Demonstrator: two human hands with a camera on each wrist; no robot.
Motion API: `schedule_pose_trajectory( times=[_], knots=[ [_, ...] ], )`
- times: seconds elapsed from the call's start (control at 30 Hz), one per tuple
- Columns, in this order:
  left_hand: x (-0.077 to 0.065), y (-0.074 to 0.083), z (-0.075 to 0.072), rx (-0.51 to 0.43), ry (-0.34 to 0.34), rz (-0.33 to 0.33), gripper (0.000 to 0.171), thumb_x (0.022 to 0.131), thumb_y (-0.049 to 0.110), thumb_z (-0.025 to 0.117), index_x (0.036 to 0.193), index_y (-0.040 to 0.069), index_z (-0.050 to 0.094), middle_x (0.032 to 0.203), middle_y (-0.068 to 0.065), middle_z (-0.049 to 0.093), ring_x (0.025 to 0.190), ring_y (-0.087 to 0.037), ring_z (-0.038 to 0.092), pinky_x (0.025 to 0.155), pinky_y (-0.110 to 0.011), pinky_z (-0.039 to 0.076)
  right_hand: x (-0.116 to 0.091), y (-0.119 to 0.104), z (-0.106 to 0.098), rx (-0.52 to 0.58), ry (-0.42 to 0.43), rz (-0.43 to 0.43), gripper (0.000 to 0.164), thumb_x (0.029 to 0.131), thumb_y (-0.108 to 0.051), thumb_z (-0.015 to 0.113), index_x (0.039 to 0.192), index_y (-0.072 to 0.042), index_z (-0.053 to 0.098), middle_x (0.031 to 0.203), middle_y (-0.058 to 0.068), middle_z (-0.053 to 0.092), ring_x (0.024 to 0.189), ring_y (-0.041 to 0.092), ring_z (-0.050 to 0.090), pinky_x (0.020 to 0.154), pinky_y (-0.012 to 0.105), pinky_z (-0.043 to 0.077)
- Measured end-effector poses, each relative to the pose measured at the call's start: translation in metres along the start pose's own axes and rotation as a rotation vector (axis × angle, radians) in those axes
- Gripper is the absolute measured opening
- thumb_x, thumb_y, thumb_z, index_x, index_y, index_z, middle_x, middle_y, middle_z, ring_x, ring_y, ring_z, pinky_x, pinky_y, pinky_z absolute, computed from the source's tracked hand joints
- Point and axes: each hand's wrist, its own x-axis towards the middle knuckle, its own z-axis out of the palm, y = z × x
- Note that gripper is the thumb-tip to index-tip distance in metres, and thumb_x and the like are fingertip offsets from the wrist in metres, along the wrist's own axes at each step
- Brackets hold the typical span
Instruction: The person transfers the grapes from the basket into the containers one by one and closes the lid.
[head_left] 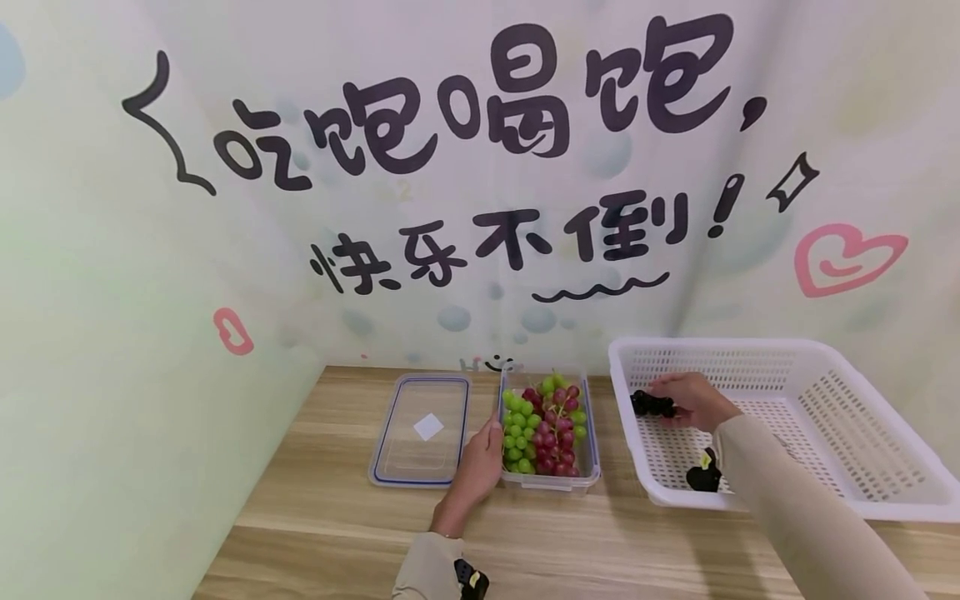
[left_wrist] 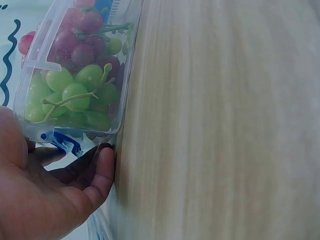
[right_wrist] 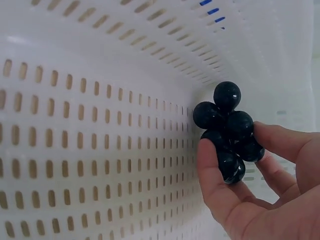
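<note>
My right hand [head_left: 693, 400] grips a small bunch of black grapes [right_wrist: 227, 132] between thumb and fingers, inside the white basket [head_left: 648, 492] at its left end. Round dark berries show clearly in the right wrist view. At the left side of a clear plastic container [head_left: 551, 482], my left hand [head_left: 480, 458] holds the wall, with fingers curled by a side latch [left_wrist: 67, 142]. Within this container lie green grapes [head_left: 519, 429] and red grapes [head_left: 558, 433], stems showing among them. Part of the left hand's grasp is hidden by the container.
A clear lid [head_left: 408, 454] with a blue seal and a white label lies left of the container on the wooden table [head_left: 322, 500]. Behind stands a printed wall sheet [head_left: 480, 325]. The basket's raised, slotted sides surround my right hand.
</note>
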Motion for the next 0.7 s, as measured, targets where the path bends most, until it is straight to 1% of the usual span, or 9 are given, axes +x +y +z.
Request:
schedule_pose_trajectory(
  times=[0.1,0.23,0.33,0.57,0.7],
  knots=[
    [0.000,0.000,0.000,-0.008,-0.001,-0.003,0.049,0.111,0.021,0.024,0.152,-0.006,0.030,0.153,-0.026,0.036,0.142,-0.041,0.034,0.114,-0.055,0.031,-0.002,-0.002,-0.002,0.016,0.005,-0.013,0.005,0.095,-0.005,0.062,0.099,-0.003,0.065,0.092,0.001,0.061,0.083,0.016,0.062,0.082,0.042,0.059],
    [0.000,0.000,0.000,-0.015,-0.002,-0.011,0.050,0.111,0.022,0.025,0.152,-0.005,0.029,0.154,-0.025,0.035,0.142,-0.040,0.033,0.114,-0.054,0.030,-0.004,-0.006,-0.004,-0.013,0.010,-0.045,0.006,0.095,-0.007,0.062,0.100,-0.005,0.065,0.087,-0.004,0.061,0.080,0.013,0.062,0.080,0.039,0.059],
    [0.000,0.000,0.000,-0.014,0.001,-0.013,0.049,0.111,0.022,0.025,0.152,-0.005,0.030,0.154,-0.025,0.036,0.142,-0.040,0.033,0.114,-0.054,0.030,-0.005,-0.009,-0.006,-0.032,0.015,-0.062,0.008,0.095,-0.009,0.063,0.102,-0.005,0.065,0.085,-0.006,0.061,0.078,0.011,0.061,0.080,0.038,0.059],
    [0.000,0.000,0.001,0.016,0.008,-0.014,0.050,0.111,0.023,0.024,0.151,-0.007,0.031,0.153,-0.026,0.037,0.142,-0.041,0.034,0.114,-0.055,0.030,-0.006,-0.019,-0.013,-0.041,0.010,-0.057,0.011,0.097,-0.013,0.062,0.105,-0.006,0.064,0.090,-0.004,0.061,0.084,0.012,0.059,0.083,0.038,0.058],
    [0.001,0.000,0.002,0.000,0.004,-0.022,0.051,0.111,0.024,0.024,0.152,-0.006,0.030,0.154,-0.025,0.036,0.143,-0.039,0.033,0.115,-0.053,0.030,-0.009,-0.028,-0.013,-0.055,0.004,-0.058,0.017,0.097,-0.016,0.062,0.110,-0.005,0.061,0.094,-0.003,0.060,0.088,0.013,0.057,0.087,0.040,0.057]
  ],
)
